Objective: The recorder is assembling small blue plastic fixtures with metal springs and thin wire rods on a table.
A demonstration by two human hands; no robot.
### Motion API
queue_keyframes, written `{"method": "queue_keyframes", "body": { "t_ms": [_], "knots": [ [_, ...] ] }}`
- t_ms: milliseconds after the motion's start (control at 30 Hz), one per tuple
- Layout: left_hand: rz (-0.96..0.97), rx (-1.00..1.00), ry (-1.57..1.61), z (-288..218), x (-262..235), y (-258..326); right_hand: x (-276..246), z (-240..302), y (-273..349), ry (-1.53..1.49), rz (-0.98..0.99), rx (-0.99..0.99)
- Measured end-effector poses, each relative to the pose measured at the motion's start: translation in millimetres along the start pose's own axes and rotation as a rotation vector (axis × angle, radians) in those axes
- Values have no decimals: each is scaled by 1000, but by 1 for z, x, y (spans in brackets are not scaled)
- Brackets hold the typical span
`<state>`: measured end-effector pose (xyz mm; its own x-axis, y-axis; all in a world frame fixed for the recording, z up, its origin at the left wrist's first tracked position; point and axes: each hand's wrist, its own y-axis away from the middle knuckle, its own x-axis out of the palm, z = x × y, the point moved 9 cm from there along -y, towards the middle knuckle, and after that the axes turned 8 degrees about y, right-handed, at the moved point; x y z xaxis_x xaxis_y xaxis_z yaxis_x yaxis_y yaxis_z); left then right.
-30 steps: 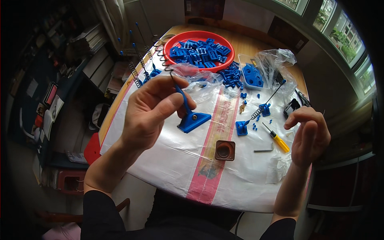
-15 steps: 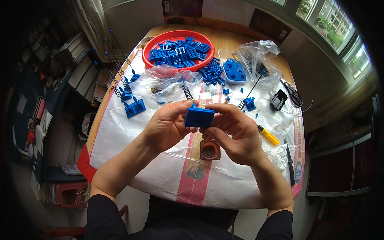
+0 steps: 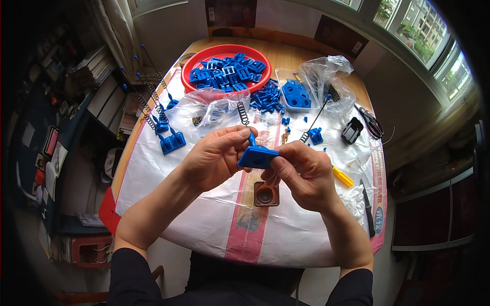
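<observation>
At left of frame, has sprung stands (image 3: pixel 172 143) upright by the counter (image 3: pixel 293 50) edge, perhaps to save working room. Near centre, clamps left hand (image 3: pixel 217 155) fingers on the stem (image 3: pixel 251 138) of a blue base (image 3: pixel 259 158), spring (image 3: pixel 242 113) upward, likely for steadiness. Just right of centre, pinches the base's right edge between right hand (image 3: pixel 307 174) thumb and fingers, apparently for control of its tilt. At right, has a yellow handle (image 3: pixel 343 177) nearby, seemingly within reach.

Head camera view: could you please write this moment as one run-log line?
left hand: holding blue spring piece | right hand: pinching its right edge | nearby: brown square dish, yellow handle
</observation>
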<state>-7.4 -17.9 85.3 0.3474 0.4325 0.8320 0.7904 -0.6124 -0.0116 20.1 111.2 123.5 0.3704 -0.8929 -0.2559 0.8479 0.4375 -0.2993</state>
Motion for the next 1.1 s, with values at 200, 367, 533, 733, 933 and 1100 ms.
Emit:
{"method": "queue_keyframes", "body": {
  "t_ms": [200, 367, 533, 733, 933, 1100],
  "knots": [
    [-101, 5, -56, 4, -19, 3, 0, -13, -3, -122, 8, 62],
    [-35, 125, -289, -1, -18, 6, 7, 2, -3, 263, 57, -147],
    [-34, 191, -255, -4, -29, 8, 11, 1, -6, 450, 146, -173],
    [-32, 244, -325, -3, -30, 9, 19, -23, -4, 205, 208, -3],
    [-74, 222, -331, 3, -37, 7, 32, -41, 1, -51, 306, 180],
    [-65, 200, -230, 9, -45, 7, 39, -49, 6, -134, 372, 305]
  ]
}}
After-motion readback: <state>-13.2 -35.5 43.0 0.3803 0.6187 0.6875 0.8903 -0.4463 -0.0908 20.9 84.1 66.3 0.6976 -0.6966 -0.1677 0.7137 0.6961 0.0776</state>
